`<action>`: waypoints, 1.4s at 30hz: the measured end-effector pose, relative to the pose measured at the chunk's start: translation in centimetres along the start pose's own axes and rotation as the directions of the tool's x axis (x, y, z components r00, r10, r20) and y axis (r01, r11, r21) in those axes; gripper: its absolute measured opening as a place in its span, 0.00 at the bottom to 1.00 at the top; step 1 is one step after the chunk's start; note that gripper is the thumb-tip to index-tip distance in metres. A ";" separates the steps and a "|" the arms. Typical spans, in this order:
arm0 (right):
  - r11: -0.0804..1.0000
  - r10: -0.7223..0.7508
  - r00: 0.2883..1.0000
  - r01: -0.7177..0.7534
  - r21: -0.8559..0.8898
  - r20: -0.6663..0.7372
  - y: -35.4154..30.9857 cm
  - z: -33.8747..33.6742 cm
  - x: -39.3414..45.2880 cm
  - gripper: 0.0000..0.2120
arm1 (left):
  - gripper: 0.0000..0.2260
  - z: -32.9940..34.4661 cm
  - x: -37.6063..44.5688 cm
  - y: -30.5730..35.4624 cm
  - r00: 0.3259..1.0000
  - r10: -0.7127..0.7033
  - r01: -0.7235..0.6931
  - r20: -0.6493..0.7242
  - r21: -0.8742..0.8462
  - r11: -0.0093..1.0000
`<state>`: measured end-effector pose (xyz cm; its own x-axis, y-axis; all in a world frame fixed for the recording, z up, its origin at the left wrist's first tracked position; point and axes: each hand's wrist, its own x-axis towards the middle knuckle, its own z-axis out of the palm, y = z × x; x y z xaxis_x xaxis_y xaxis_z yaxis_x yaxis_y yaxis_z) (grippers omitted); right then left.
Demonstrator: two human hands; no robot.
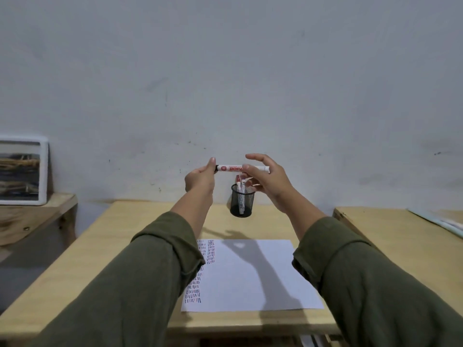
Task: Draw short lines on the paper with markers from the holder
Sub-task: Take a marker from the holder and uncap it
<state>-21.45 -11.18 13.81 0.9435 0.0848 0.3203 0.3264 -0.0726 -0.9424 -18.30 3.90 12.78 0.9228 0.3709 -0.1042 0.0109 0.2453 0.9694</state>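
A white marker (pixel 231 168) with red lettering is held level above the table, between both hands. My left hand (pixel 200 180) pinches its dark left end. My right hand (pixel 265 180) grips the right part of its barrel, fingers curled around it. Just below stands a black mesh holder (pixel 242 201) with a few more markers (pixel 240 182) upright in it. A white paper (pixel 250 274) lies nearer on the wooden table (pixel 125 246), with columns of short red and dark lines along its left side. My left sleeve hides part of those lines.
A framed picture (pixel 22 171) leans on the wall atop a low wooden shelf (pixel 32 216) at the left. A second wooden table (pixel 400 236) with papers stands at the right. A bare grey wall rises behind the holder.
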 end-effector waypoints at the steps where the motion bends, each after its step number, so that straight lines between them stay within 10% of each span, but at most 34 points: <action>1: 0.999 0.000 1.000 0.001 0.033 -0.012 -0.1 0.1 0.0 0.13 | 0.15 0.0 -0.2 0.1 1.000 0.004 -0.004 0.015 -0.008 1.000; 16: 0.915 0.086 0.996 -0.086 0.393 0.016 0.8 0.5 1.1 0.04 | 0.07 0.7 0.0 0.3 0.879 0.033 0.130 0.476 -0.305 0.943; 31: 0.940 0.028 1.000 -0.028 0.340 0.006 3.6 1.3 1.7 0.05 | 0.08 -0.5 2.2 -0.6 0.991 -0.088 0.104 0.100 -0.175 0.979; 35: 0.957 0.089 0.995 -0.077 0.281 -0.033 5.1 0.9 0.9 0.06 | 0.11 -4.3 3.8 -2.1 0.986 0.126 -0.105 -0.107 0.185 0.977; 42: 0.959 0.232 0.971 -0.217 0.181 -0.061 9.3 3.5 -1.5 0.05 | 0.02 -9.4 3.4 -9.6 0.978 0.200 -0.184 0.053 0.667 0.722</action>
<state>-20.07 -8.52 4.20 0.9951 0.0052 0.0986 0.0977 0.0916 -0.9910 -18.86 11.21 1.03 0.9255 0.3642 0.1042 0.0946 -0.4884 0.8675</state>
